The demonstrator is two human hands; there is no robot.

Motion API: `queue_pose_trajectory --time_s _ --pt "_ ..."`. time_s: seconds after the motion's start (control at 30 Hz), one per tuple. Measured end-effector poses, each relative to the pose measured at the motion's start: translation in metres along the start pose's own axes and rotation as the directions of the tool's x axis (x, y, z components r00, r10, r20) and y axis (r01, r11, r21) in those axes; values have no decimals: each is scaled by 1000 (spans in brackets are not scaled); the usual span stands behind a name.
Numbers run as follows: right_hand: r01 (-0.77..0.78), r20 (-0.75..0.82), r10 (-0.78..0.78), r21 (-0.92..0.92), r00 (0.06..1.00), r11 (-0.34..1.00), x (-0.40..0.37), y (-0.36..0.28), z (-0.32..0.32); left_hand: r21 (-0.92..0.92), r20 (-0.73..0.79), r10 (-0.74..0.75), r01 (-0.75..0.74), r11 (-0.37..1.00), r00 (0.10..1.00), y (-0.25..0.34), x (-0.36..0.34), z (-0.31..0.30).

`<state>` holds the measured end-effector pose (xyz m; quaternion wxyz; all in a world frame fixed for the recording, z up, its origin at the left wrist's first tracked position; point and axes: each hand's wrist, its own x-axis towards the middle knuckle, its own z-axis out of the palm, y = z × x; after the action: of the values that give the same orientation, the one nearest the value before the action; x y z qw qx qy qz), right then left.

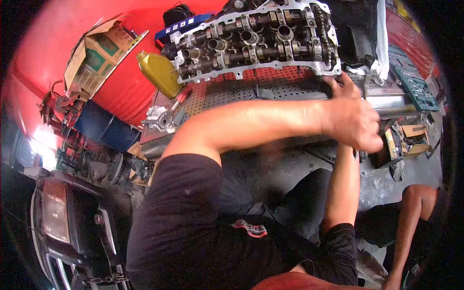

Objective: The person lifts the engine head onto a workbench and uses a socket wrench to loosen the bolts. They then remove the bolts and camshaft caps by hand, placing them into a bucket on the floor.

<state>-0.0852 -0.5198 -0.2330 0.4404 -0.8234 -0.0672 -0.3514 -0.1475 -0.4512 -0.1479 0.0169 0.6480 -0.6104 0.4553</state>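
My left hand (358, 126) is curled into a fist over the front edge of the bench (212, 94), by the right-hand end of the cylinder head (251, 41). Can't tell if it's clamped on anything; the palm is hidden. My right hand (347, 89) reaches up from under the left wrist, thumb and a finger looking spread at the head's lower right corner. Contact and grip unclear.

Head lies on the perforated bench top, camshafts (263, 50) exposed, chain (323, 24) at the end nearest my hands. Step looks like close two-handed work at that corner; I'd judge the next move needs the head steady and fingers clear of the chain.

Further out: yellow jug (162, 75) just beside the head's left end, red-handled tool (182, 95) near it, open socket case (416, 86) right. Cardboard box (96, 60) far left. Another person's arm (408, 232) lower right, apart from mine.
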Motion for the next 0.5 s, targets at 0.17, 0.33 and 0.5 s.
queue_pose_trajectory --time_s 0.17,0.33,0.5 --pt "-174 169 158 86 973 981 3 5 -7 -323 -141 -314 257 911 939 -66 58 -55" --pt "-127 130 124 16 984 992 5 -31 -31 -774 35 -775 508 378 630 -163 61 -109" --pt "-135 104 134 6 986 991 6 -23 -24 -798 113 -744 507 327 658 -184 51 -106"
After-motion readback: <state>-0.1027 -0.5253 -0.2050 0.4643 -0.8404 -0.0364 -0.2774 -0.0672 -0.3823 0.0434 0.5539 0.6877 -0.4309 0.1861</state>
